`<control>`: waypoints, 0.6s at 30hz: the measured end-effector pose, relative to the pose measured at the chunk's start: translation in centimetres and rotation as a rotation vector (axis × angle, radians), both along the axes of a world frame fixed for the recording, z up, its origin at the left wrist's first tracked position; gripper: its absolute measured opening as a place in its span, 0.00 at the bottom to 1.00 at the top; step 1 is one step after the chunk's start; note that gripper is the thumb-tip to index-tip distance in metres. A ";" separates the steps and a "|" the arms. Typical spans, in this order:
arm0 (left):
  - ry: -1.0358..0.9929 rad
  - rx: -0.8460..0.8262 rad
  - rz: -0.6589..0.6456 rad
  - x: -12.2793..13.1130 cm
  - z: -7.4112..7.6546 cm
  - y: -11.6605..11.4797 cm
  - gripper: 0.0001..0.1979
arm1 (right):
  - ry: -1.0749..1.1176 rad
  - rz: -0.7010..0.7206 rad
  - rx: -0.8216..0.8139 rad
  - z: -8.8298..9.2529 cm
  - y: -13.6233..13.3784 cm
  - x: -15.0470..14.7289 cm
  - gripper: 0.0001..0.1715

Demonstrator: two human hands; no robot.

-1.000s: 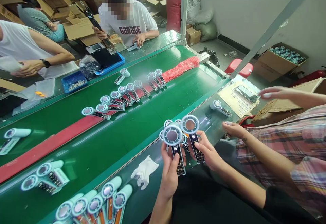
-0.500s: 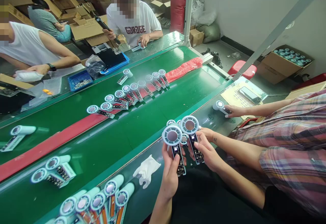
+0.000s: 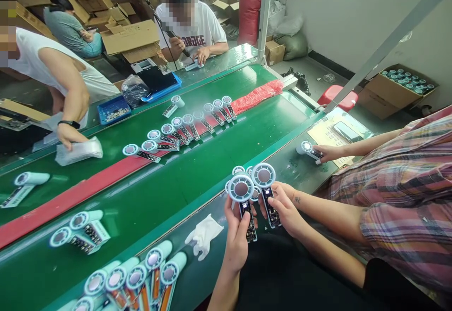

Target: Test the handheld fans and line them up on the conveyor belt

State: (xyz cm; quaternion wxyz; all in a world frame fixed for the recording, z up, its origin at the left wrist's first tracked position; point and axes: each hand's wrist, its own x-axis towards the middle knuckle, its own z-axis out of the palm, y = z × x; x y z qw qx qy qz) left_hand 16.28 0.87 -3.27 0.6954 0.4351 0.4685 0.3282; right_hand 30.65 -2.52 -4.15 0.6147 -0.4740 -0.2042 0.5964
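The person's left hand (image 3: 236, 242) holds a round white fan (image 3: 241, 188) by its long black circuit board (image 3: 249, 221). The thumb and fingers press together on the board. The right hand (image 3: 285, 211) pinches a second fan (image 3: 263, 175) the same way, by its own board (image 3: 271, 214). Both fans are up in the air at the lower middle of the frame, over the dark edge of the green belt (image 3: 151, 198). More fans (image 3: 238, 170) sit just behind them. A white glove (image 3: 204, 236) lies near them on that edge.

At the upper middle, a co-worker's white T-shirt (image 3: 192, 30) shows the letters "ORDGE". An arm now hides the start of the word, which showed in full a second ago. That co-worker now holds a black soldering iron (image 3: 173, 35) up by the chest. A co-worker in a plaid shirt (image 3: 399, 184) has moved one hand (image 3: 326, 153) from near the phone (image 3: 348, 131) onto a fan (image 3: 306, 148). At the left, a co-worker in a white vest (image 3: 42, 61) bends lower, one hand on a clear plastic bag (image 3: 78, 151).
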 end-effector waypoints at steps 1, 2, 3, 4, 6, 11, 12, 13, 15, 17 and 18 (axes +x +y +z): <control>0.002 0.001 0.002 0.0 -0.1 0.0 0.33 | -0.006 -0.004 0.005 -0.1 0.0 0.0 0.17; 0.002 0.001 0.004 0.0 -0.2 0.0 0.33 | -0.012 -0.007 0.011 -0.1 0.0 0.0 0.17; 0.001 0.001 0.004 0.0 -0.4 0.0 0.33 | -0.015 -0.006 0.015 -0.2 -0.1 0.0 0.17; -0.001 0.000 0.004 -0.1 -0.5 0.0 0.33 | -0.015 -0.006 0.019 -0.3 -0.1 0.0 0.17; -0.002 -0.001 0.004 -0.1 -0.7 -0.1 0.33 | -0.015 0.001 0.025 -0.4 -0.1 0.0 0.17; -0.001 -0.015 0.015 -0.1 -0.8 -0.1 0.33 | -0.018 0.004 0.016 -0.7 -0.1 -0.1 0.17; -0.012 -0.026 0.016 0.0 -0.8 -0.2 0.33 | -0.015 0.003 0.012 -0.7 0.0 -0.1 0.18; -0.027 -0.038 0.018 0.0 -0.7 -0.2 0.33 | -0.012 0.002 0.009 -0.7 0.0 -0.1 0.18; -0.055 -0.062 0.021 0.0 -0.7 -0.2 0.34 | -0.006 0.000 0.004 -0.7 -0.1 -0.1 0.18; -0.062 -0.076 0.021 0.1 -0.7 -0.3 0.35 | -0.002 0.002 -0.003 -0.6 -0.1 -0.1 0.19; -0.060 -0.078 0.022 0.1 -0.7 -0.3 0.35 | 0.000 0.006 -0.008 -0.6 -0.1 -0.1 0.19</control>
